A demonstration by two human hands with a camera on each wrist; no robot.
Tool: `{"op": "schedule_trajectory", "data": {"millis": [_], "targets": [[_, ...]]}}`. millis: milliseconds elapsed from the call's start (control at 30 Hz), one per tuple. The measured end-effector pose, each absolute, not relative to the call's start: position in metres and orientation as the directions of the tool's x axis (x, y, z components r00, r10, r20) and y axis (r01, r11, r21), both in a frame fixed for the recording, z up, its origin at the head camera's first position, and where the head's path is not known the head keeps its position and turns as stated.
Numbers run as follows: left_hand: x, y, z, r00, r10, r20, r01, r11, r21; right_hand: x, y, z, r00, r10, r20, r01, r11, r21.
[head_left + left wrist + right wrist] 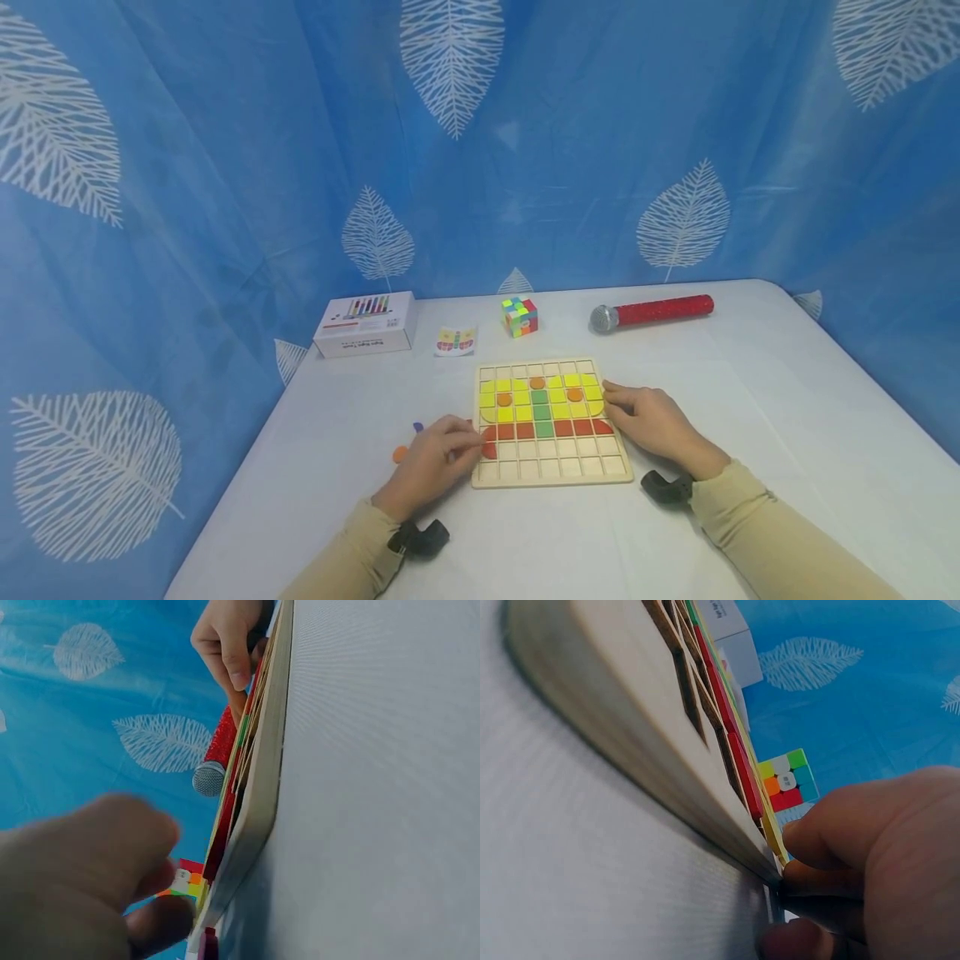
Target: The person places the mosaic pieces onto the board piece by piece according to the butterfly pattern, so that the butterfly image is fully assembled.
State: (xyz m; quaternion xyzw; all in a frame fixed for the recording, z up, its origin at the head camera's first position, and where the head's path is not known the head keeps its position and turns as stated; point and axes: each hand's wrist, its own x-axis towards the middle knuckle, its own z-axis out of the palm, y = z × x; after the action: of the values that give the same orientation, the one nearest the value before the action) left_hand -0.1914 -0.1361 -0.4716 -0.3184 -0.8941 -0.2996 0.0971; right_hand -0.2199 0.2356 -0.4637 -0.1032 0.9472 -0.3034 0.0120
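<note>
A square wooden grid board (525, 472) lies on the white table, filled partly with yellow tiles (558, 410), green tiles (542, 412), red tiles (573, 427) and orange discs (575, 394). At its left edge is my left hand (435, 458), fingertips beside a rounded red tile (489, 450) in the grid. The left wrist view shows a gap between this hand's thumb and finger, with nothing in it. My right hand (656, 421) holds the board's right edge, thumb and finger close to a yellow corner tile; its lower fingers are partly hidden.
Left of the board lie an orange disc (401, 454) and a small blue piece (417, 427), near my left hand. Behind it stand a white box (367, 333), a butterfly pattern card (455, 342), a puzzle cube (520, 317) and a red microphone (652, 312). A blue curtain (555, 150) backs the table.
</note>
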Motion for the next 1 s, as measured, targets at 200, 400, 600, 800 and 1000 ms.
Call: {"op": "schedule_trajectory", "data": {"millis": [200, 400, 600, 800, 1000], "targets": [[-0.187, -0.138, -0.469, -0.634, 0.632, 0.447, 0.759, 0.621, 0.198, -0.220, 0.234, -0.463, -0.979, -0.201, 0.032, -0.182, 0.796, -0.577], [-0.185, -0.137, -0.462, -0.650, 0.675, 0.349, 0.749, 0.647, 0.145, -0.219, 0.233, -0.460, -0.978, -0.204, 0.047, -0.193, 0.796, -0.573], [-0.184, -0.136, -0.459, -0.675, 0.680, 0.285, 0.734, 0.658, 0.166, -0.219, 0.233, -0.459, -0.976, -0.209, 0.059, -0.204, 0.786, -0.584], [-0.184, -0.136, -0.461, -0.724, 0.627, 0.288, 0.690, 0.661, 0.295, -0.218, 0.234, -0.460, -0.979, -0.202, 0.033, -0.183, 0.789, -0.587], [-0.186, -0.142, -0.458, -0.874, 0.325, 0.360, 0.478, 0.709, 0.520, -0.218, 0.235, -0.459, -0.978, -0.206, 0.032, -0.187, 0.793, -0.580]]}}
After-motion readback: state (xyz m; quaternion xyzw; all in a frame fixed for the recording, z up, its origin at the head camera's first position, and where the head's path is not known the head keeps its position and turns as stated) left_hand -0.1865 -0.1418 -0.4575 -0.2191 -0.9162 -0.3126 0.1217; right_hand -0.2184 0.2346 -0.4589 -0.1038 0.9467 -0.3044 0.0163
